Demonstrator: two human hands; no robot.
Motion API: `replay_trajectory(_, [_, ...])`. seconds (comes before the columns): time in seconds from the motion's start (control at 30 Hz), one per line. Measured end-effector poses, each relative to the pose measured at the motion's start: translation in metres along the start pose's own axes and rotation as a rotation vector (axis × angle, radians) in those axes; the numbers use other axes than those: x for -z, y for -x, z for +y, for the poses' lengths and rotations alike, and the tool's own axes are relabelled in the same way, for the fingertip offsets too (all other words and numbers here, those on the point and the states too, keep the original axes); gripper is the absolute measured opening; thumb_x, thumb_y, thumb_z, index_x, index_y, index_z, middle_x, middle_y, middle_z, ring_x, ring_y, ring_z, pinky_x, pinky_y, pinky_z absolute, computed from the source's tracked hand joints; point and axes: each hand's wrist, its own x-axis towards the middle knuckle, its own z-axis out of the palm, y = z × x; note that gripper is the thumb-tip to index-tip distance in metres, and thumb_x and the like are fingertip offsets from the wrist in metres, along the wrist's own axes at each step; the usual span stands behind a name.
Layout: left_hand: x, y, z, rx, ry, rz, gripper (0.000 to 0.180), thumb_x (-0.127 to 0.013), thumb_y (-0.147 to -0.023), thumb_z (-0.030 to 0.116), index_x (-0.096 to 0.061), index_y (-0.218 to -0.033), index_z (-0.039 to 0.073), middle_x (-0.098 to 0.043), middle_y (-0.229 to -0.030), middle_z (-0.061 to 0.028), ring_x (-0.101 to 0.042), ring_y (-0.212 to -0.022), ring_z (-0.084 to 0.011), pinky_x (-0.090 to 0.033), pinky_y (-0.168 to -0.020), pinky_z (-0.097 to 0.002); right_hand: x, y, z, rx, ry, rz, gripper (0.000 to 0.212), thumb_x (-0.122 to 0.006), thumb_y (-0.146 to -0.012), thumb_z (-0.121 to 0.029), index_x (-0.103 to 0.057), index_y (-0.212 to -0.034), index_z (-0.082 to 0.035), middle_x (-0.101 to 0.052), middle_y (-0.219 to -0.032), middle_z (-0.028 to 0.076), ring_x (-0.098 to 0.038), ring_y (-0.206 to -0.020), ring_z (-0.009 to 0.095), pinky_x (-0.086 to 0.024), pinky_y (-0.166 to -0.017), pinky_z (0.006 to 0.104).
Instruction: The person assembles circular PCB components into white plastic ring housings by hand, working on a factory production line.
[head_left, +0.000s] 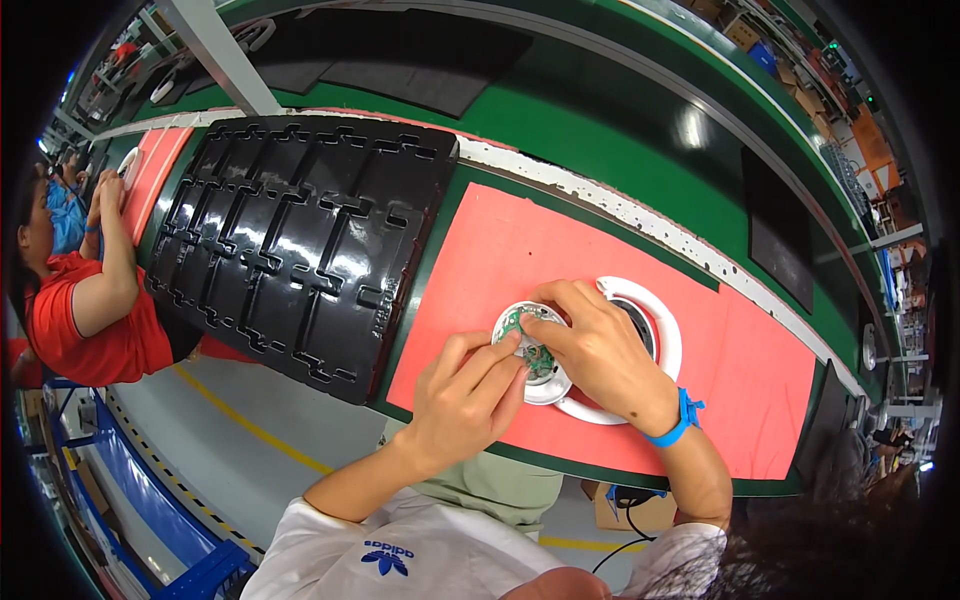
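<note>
A round white housing (546, 394) with a green circuit board (541, 362) inside lies between my two hands over the pink mat. My left hand (468, 392) is closed, with its fingertips and thumb on the board from the left. My right hand (602, 345) curls round the housing's far right side, and its thumb presses down on the board. What exactly lies between the fingertips is too small to make out. Just right of the housing is a white ring (670, 345) with a dark centre, partly covered by my right hand.
The pink mat (740, 390) covers the green bench. A black moulded tray (300, 250) stands at the left. Beyond a white strip runs a green conveyor (600, 110) with dark mats, under metal rails. A co-worker in a red shirt (95, 320) works at far left.
</note>
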Motion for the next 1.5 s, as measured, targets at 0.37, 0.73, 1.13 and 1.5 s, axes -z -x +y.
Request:
replay_trajectory(0.37, [0.002,0.0,0.003,0.074,0.076,-0.039,0.031,-0.074,-0.086,-0.003,-0.072,-0.116,-0.002,-0.076,-0.108,-0.0123,-0.067,-0.1,-0.0336,-0.055,-0.084,-0.0405,-0.002,-0.001,0.006,0.001,-0.055,-0.022,0.027,-0.081,-0.079,0.0,-0.081,-0.106,-0.002,-0.07,-0.113,0.012,-0.068,-0.101,0.031,-0.058,-0.085,0.0421])
replay_trajectory(0.73, [0.001,-0.005,0.003,-0.038,0.033,-0.01,0.03,-0.073,-0.089,-0.002,-0.072,-0.119,-0.002,-0.076,-0.11,-0.0151,-0.067,-0.1,-0.0336,-0.055,-0.086,-0.0405,-0.012,0.007,0.007,-0.059,-0.018,0.118,0.029,-0.08,-0.086,-0.006,-0.075,-0.115,-0.001,-0.072,-0.108,0.015,-0.069,-0.1,0.036,-0.058,-0.082,0.0452])
replay_trajectory(1.13, [0.012,-0.035,-0.027,0.166,0.245,-0.206,0.029,-0.072,-0.092,-0.001,-0.071,-0.121,-0.005,-0.068,-0.095,-0.0137,-0.065,-0.079,-0.0239,-0.055,-0.072,-0.035,-0.005,0.013,0.006,-0.14,0.098,0.128,0.033,-0.086,-0.081,-0.02,-0.077,-0.107,-0.001,-0.07,-0.1,0.015,-0.063,-0.104,0.035,-0.05,-0.095,0.046])
replay_trajectory(1.5, [-0.001,-0.037,-0.019,0.195,0.171,-0.176,0.027,-0.076,-0.082,-0.002,-0.07,-0.109,-0.004,-0.06,-0.086,-0.0118,-0.058,-0.071,-0.0235,-0.05,-0.067,-0.0368,-0.013,0.011,-0.002,-0.234,0.158,0.12,0.022,-0.085,-0.082,-0.018,-0.078,-0.095,-0.002,-0.07,-0.093,0.014,-0.064,-0.095,0.034,-0.05,-0.09,0.0461])
